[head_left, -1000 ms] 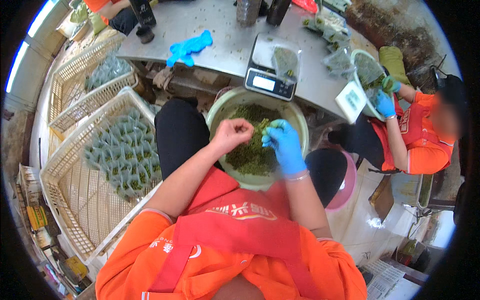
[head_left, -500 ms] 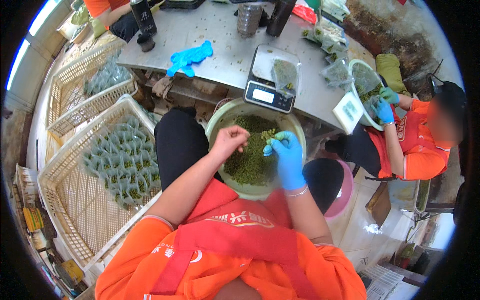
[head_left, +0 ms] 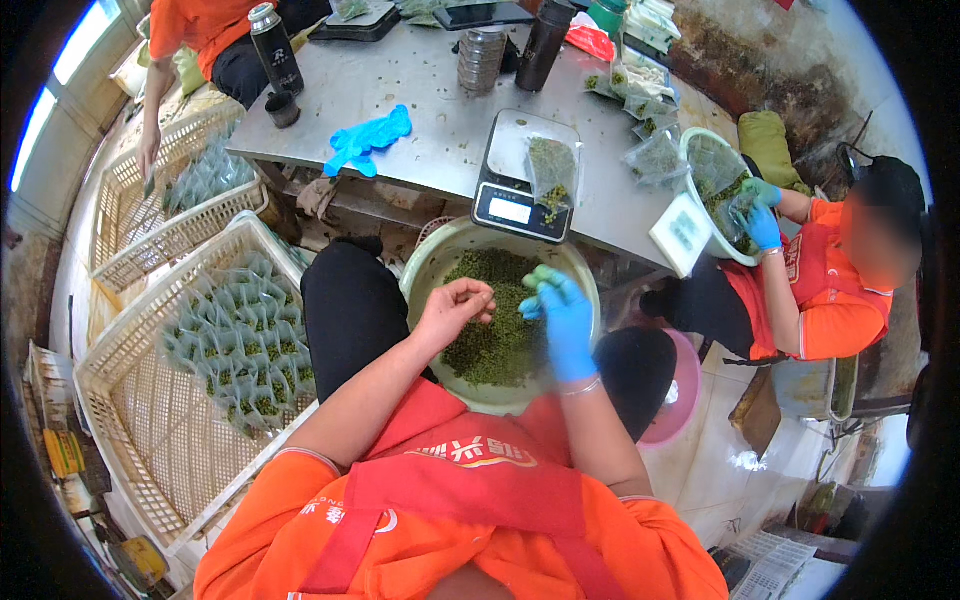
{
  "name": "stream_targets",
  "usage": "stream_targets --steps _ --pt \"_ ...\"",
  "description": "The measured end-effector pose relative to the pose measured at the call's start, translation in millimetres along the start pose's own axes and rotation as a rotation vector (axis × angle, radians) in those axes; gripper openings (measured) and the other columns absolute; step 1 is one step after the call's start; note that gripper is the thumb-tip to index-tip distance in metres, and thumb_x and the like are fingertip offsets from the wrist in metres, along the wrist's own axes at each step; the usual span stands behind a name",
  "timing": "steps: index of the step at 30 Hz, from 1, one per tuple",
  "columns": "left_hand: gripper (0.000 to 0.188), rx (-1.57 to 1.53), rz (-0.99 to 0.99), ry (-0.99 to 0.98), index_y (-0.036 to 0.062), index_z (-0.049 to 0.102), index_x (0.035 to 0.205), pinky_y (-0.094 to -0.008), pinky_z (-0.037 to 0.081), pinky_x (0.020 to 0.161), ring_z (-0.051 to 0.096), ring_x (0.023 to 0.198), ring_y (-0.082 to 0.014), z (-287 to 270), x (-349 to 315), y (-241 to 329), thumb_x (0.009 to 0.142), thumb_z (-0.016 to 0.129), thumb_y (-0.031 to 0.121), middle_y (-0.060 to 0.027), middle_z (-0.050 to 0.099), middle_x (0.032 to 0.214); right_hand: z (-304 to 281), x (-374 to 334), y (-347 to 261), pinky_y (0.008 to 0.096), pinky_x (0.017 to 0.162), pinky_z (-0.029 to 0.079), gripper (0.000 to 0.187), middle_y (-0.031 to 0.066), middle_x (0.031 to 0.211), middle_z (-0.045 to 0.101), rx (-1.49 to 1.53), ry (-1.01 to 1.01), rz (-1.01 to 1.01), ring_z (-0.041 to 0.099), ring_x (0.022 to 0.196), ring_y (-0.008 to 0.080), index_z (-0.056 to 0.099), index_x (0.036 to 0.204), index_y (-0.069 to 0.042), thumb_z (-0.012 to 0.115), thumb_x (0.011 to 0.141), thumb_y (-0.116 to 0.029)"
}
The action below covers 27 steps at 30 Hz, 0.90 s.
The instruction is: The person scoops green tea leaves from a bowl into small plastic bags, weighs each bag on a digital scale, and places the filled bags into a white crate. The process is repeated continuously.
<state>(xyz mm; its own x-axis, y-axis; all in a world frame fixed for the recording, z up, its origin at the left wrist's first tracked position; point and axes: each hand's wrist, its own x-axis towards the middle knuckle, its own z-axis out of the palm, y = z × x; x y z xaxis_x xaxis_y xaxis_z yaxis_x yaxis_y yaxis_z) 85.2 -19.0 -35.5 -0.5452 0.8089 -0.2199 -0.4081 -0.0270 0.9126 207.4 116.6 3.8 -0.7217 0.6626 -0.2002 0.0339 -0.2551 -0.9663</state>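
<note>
My bare left hand hovers over the left part of a pale green basin, its fingers curled and pinched; anything between the fingertips is too small to make out. On the basin's right side, my right hand wears a blue glove with green fingertips. Its thumb and fingers are apart, and nothing shows between them. Below both hands lies a heap of small green berries, like green peppercorns. Just beyond the basin, a digital scale carries a clear plastic bag of green berries, with a green sprig at its near end.
Crates of filled bags stand at left. The metal table bears a blue glove, dark flasks and a plastic jar. At right a co-worker handles a bag over another basin. Another person reaches into the far crate.
The green sprig has left my right fingers, and a sprig now shows at the bag's near end on the scale. The person at far left has reached an arm down into the crate.
</note>
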Motion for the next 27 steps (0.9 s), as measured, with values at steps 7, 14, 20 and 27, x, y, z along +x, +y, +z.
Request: stream_targets --steps 7,14,20,27 --pt "0.018 -0.101 0.005 -0.054 0.0009 0.057 0.101 -0.0202 0.047 0.054 0.057 0.059 -0.0093 7.5 -5.1 8.1 0.087 0.059 0.013 -0.0081 0.066 0.088 13.8 -16.1 17.2 0.0226 0.055 0.048 0.025 0.0069 0.083 0.063 0.034 -0.233 0.182 0.060 0.062 0.0114 0.056 0.107 0.001 0.060 0.084 -0.008" --pt "0.015 0.037 0.058 0.080 -0.0001 0.059 0.098 -0.0208 0.049 0.058 0.061 0.068 -0.0093 2.7 -11.9 8.6 0.085 0.061 0.008 -0.0085 0.066 0.087 8.6 -6.9 23.0 0.0227 0.045 0.044 0.015 0.0043 0.076 0.062 -0.156 0.055 0.015 0.055 0.051 0.0093 0.060 0.098 -0.002 0.059 0.083 -0.006" --pt "0.016 0.154 0.019 -0.088 -0.0014 0.060 0.098 -0.0227 0.050 0.062 0.060 0.075 -0.0087 5.1 -11.3 4.4 0.086 0.059 0.010 -0.0059 0.064 0.087 -10.4 9.0 17.6 0.0227 0.054 0.048 0.024 0.0104 0.105 0.058 -0.369 0.007 -0.167 0.056 0.061 0.0103 0.061 0.106 -0.004 0.062 0.083 -0.010" --pt "0.020 0.920 0.487 -0.065 0.0055 0.063 0.095 -0.0317 0.050 0.070 0.063 0.079 -0.0236 9.8 -15.4 12.2 0.082 0.062 0.021 -0.0104 0.064 0.100 12.9 66.0 -25.3 0.0244 0.066 0.048 0.023 0.0102 0.109 0.055 -0.413 0.149 -0.374 0.057 0.076 0.0128 0.061 0.104 -0.002 0.060 0.081 -0.006"
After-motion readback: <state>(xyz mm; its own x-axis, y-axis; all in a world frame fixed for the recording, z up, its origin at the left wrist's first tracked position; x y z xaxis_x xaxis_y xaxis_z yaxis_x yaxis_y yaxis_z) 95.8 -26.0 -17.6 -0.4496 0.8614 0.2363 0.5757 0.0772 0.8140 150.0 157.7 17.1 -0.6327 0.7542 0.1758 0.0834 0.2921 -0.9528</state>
